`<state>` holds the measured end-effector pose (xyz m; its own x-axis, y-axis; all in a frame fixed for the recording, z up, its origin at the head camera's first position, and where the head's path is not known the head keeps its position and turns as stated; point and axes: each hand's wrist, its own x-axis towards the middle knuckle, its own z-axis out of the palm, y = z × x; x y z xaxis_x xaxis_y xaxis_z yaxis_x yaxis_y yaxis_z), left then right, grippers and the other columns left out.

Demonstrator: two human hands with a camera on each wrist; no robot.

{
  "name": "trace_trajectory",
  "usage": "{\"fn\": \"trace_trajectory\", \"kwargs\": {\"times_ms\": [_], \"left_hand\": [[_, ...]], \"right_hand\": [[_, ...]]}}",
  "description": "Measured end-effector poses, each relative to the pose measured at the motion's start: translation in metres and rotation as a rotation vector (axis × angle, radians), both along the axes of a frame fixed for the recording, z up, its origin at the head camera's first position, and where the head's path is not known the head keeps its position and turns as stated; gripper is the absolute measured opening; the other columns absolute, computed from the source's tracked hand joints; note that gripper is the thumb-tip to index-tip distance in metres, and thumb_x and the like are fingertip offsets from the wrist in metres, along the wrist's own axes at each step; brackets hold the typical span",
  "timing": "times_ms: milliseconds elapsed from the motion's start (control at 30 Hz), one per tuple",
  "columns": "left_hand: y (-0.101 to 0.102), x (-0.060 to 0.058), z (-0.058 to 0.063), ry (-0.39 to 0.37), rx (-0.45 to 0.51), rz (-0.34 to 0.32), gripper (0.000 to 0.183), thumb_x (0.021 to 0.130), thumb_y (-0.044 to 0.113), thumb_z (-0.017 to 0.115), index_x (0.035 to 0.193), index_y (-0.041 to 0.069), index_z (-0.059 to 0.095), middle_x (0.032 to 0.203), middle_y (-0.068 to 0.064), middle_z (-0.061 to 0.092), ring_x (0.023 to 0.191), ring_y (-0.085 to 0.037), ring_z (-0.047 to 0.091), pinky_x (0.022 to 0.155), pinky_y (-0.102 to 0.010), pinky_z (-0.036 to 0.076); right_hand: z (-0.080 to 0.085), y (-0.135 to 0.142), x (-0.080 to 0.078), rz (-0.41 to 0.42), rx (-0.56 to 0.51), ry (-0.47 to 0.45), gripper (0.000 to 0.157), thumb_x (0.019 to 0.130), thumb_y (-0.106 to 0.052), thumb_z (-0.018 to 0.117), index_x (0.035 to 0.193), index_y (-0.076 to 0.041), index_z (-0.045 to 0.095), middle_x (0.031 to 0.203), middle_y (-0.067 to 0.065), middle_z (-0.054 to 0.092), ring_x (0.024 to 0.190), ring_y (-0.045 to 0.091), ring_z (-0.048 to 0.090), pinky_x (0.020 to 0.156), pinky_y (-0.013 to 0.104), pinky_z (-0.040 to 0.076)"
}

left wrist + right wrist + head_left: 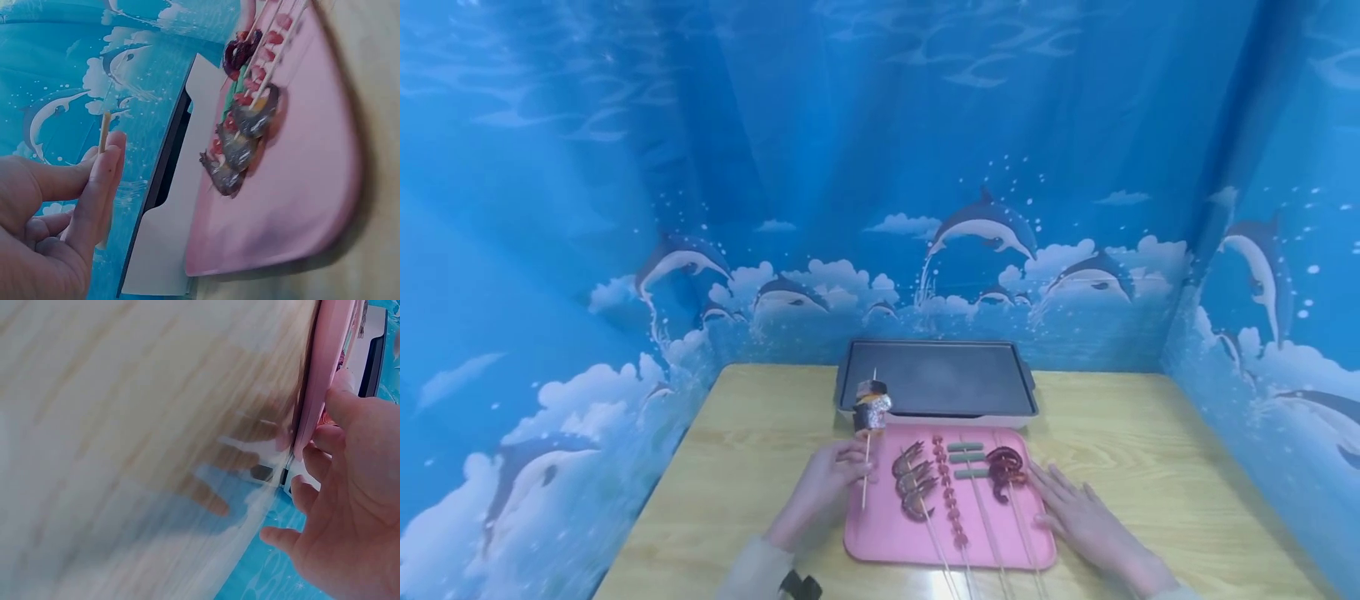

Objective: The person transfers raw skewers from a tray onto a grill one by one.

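My left hand [826,482] pinches the stick of a skewer [872,407] threaded with dark and silvery pieces, upright over the left edge of a pink tray [880,537]. In the left wrist view the stick's end [104,132] pokes out between thumb and fingers. On the tray lie a shrimp skewer [914,483], a skewer of small red pieces [948,493], one with green pieces [967,457] and an octopus-like skewer [1004,471]. At the tray's right edge my right hand [1086,521] rests with fingers spread; in the right wrist view its thumb reaches the rim.
Behind the tray stands a dark rectangular griddle [943,375] with a pale base. Both sit on a light wooden table [1150,467]. A blue curtain [850,167] printed with dolphins surrounds the table's back and sides. Several skewer sticks overhang the tray's near edge.
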<state>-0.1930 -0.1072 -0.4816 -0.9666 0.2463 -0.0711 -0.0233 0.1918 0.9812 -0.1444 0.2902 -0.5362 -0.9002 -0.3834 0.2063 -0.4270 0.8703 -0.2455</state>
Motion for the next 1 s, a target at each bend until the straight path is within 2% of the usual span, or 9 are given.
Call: {"fn": "trace_trajectory", "kwargs": {"times_ms": [133, 300, 367, 467, 567, 633, 733, 800, 1000], "left_hand": [[0.004, -0.02, 0.001, -0.001, 0.0, 0.034, 0.036, 0.085, 0.006, 0.062, 0.116, -0.01, 0.052, 0.105, -0.024, 0.062, 0.088, -0.034, 0.065, 0.074, -0.029, 0.056], [0.005, -0.049, 0.006, -0.004, -0.026, 0.09, 0.033, 0.086, 0.008, 0.062, 0.113, -0.009, 0.055, 0.102, -0.023, 0.064, 0.086, -0.032, 0.067, 0.073, -0.032, 0.057], [0.005, -0.059, 0.007, 0.012, -0.059, 0.106, 0.032, 0.086, 0.009, 0.063, 0.111, -0.008, 0.057, 0.101, -0.022, 0.065, 0.086, -0.029, 0.067, 0.074, -0.034, 0.057], [0.005, -0.07, 0.006, 0.038, -0.128, 0.114, 0.031, 0.084, 0.012, 0.066, 0.108, -0.007, 0.06, 0.1, -0.019, 0.066, 0.085, -0.026, 0.067, 0.076, -0.036, 0.056], [0.005, -0.077, 0.005, 0.028, -0.188, 0.116, 0.031, 0.084, 0.016, 0.066, 0.107, -0.005, 0.062, 0.1, -0.016, 0.067, 0.083, -0.021, 0.066, 0.076, -0.036, 0.056], [0.005, -0.079, 0.004, 0.007, -0.22, 0.118, 0.031, 0.084, 0.018, 0.067, 0.107, -0.002, 0.063, 0.1, -0.013, 0.067, 0.082, -0.016, 0.065, 0.076, -0.036, 0.055], [0.006, -0.081, 0.002, -0.017, -0.215, 0.125, 0.029, 0.084, 0.017, 0.066, 0.106, -0.002, 0.063, 0.099, -0.013, 0.067, 0.08, -0.015, 0.065, 0.076, -0.038, 0.055], [0.006, -0.082, 0.001, -0.027, -0.217, 0.151, 0.03, 0.084, 0.017, 0.067, 0.106, -0.002, 0.064, 0.097, -0.013, 0.068, 0.079, -0.015, 0.065, 0.076, -0.038, 0.056], [0.009, -0.083, 0.0, -0.017, -0.284, 0.241, 0.026, 0.079, 0.018, 0.071, 0.099, 0.003, 0.064, 0.087, -0.01, 0.069, 0.075, -0.017, 0.066, 0.071, -0.037, 0.056]], "right_hand": [[-0.002, -0.002, 0.0, 0.005, 0.005, 0.027, 0.06, 0.088, -0.04, 0.056, 0.139, -0.013, 0.04, 0.145, 0.008, 0.036, 0.131, 0.037, 0.032, 0.096, 0.069, 0.025], [-0.002, -0.004, 0.001, 0.011, 0.004, 0.02, 0.06, 0.088, -0.038, 0.057, 0.139, -0.012, 0.04, 0.145, 0.008, 0.036, 0.13, 0.038, 0.032, 0.096, 0.069, 0.026], [-0.004, -0.003, 0.0, 0.005, 0.011, -0.007, 0.06, 0.089, -0.039, 0.055, 0.141, -0.013, 0.038, 0.147, 0.008, 0.033, 0.135, 0.034, 0.025, 0.098, 0.069, 0.023], [-0.004, -0.003, 0.001, -0.004, 0.02, -0.02, 0.061, 0.09, -0.04, 0.054, 0.141, -0.013, 0.037, 0.147, 0.008, 0.032, 0.135, 0.034, 0.025, 0.099, 0.068, 0.022], [-0.005, -0.002, 0.001, -0.005, 0.016, -0.013, 0.061, 0.09, -0.04, 0.054, 0.141, -0.013, 0.036, 0.147, 0.008, 0.032, 0.138, 0.026, 0.018, 0.099, 0.069, 0.022], [-0.002, -0.004, 0.002, -0.005, 0.013, 0.004, 0.06, 0.09, -0.04, 0.054, 0.141, -0.013, 0.036, 0.147, 0.008, 0.033, 0.137, 0.016, 0.009, 0.099, 0.068, 0.024], [-0.003, -0.003, 0.002, -0.005, 0.011, 0.013, 0.06, 0.09, -0.039, 0.055, 0.141, -0.013, 0.036, 0.147, 0.008, 0.033, 0.133, 0.006, 0.001, 0.098, 0.068, 0.024], [-0.004, -0.003, 0.002, -0.008, 0.011, 0.014, 0.06, 0.09, -0.038, 0.055, 0.141, -0.013, 0.036, 0.146, 0.008, 0.034, 0.134, 0.007, 0.002, 0.098, 0.068, 0.024], [-0.005, -0.001, -0.001, -0.022, 0.024, 0.014, 0.061, 0.089, -0.039, 0.055, 0.141, -0.014, 0.037, 0.147, 0.007, 0.033, 0.134, 0.028, 0.024, 0.098, 0.068, 0.025]]}}
